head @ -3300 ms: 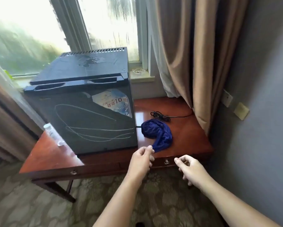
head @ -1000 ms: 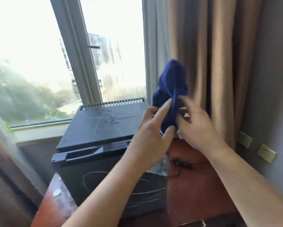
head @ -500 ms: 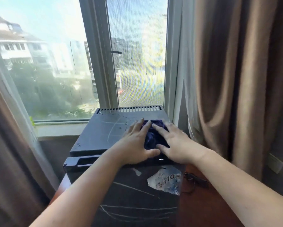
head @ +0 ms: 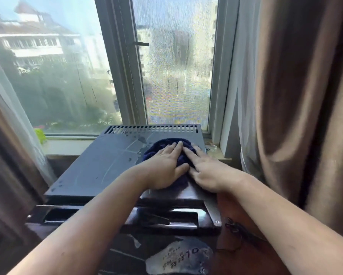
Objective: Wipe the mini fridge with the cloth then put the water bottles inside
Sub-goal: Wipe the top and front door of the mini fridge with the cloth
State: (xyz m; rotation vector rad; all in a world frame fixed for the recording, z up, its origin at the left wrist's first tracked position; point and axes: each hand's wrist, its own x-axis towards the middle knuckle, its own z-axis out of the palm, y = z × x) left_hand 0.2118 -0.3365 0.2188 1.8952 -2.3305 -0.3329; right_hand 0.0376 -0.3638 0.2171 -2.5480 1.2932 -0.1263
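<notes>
The black mini fridge (head: pixel 99 169) stands on a wooden table in front of the window, its door shut, chalky lines and wet spots on its top. A dark blue cloth (head: pixel 162 144) lies bunched on the right part of the top. My left hand (head: pixel 164 165) and my right hand (head: pixel 208 171) both press flat on the cloth, fingers spread and pointing away from me, fingertips touching. No water bottle is in view.
A window and its sill (head: pixel 67 143) lie just behind the fridge. Brown curtains (head: pixel 297 108) hang at the right and at the left edge. A black cable (head: pixel 240 231) lies on the reddish table (head: pixel 232 261) to the right of the fridge.
Both hands lifted the cloth off the table, set it on the fridge top, and have slid it further back along the right side. My view has moved closer over the fridge.
</notes>
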